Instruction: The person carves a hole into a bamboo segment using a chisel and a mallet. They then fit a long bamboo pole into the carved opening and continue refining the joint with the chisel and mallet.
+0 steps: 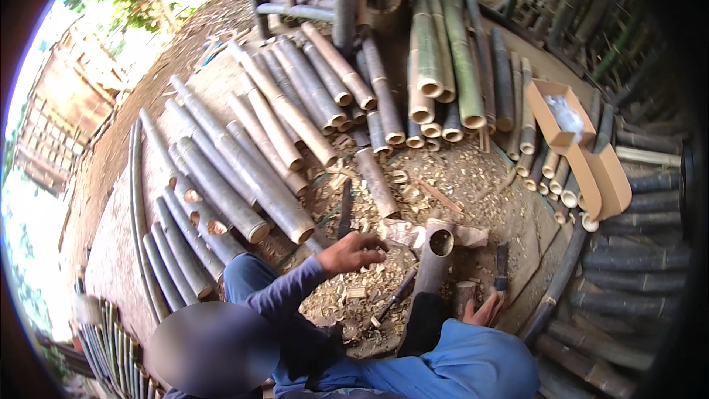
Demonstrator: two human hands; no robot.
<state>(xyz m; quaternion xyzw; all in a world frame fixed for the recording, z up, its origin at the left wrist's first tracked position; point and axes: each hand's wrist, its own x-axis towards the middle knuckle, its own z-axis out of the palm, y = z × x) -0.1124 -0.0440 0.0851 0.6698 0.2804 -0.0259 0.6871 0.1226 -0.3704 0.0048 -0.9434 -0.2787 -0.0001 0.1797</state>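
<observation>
My left hand (pixel 353 253) hovers over the wood chips with its fingers apart and nothing in them. My right hand (pixel 484 310) is low at the right, thumb and fingers apart. Its fingertips reach the lower end of a dark, narrow tool (pixel 502 262) lying on the ground; whether they touch it I cannot tell. A thick bamboo tube (pixel 430 270) leans between my legs, its open end pointing away from me. Black material (pixel 421 325) covers its near part. A short round piece (pixel 464 295) stands beside my right hand, and a slim dark tool (pixel 396 295) lies left of the tube.
Wood chips (pixel 362 284) litter the ground. A dark flat blade-like piece (pixel 345 207) lies beyond my left hand. Many bamboo poles (pixel 244 177) fan out left and ahead, with green ones (pixel 458 52) farther back. At right are an open cardboard box (pixel 561 107) and stacked dark bamboo (pixel 635 258).
</observation>
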